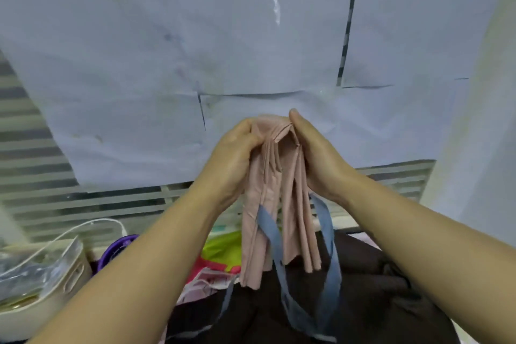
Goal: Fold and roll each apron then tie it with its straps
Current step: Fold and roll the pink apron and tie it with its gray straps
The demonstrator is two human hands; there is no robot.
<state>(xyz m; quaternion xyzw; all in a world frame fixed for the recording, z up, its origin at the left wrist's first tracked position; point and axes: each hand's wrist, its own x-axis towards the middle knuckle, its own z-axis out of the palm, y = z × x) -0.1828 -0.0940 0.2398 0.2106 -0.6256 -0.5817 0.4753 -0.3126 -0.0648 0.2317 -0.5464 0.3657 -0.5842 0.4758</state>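
A pale pink apron (pixel 275 220), folded lengthwise into a narrow hanging bundle, is held up in the air at the centre of the view. My left hand (pixel 236 159) grips its top edge from the left, and my right hand (pixel 312 153) grips the same top edge from the right, thumb up. Its blue-grey straps (pixel 332 254) dangle below the bundle in loops, reaching down onto a dark brown cloth (pixel 363 301). The lower end of the apron hangs free above that cloth.
A wall covered with pale paper sheets (pixel 195 36) stands close ahead. At lower left sit a clear plastic bag in a cream container (pixel 42 282), a purple object (pixel 117 248) and bright green and pink fabric (pixel 220 254).
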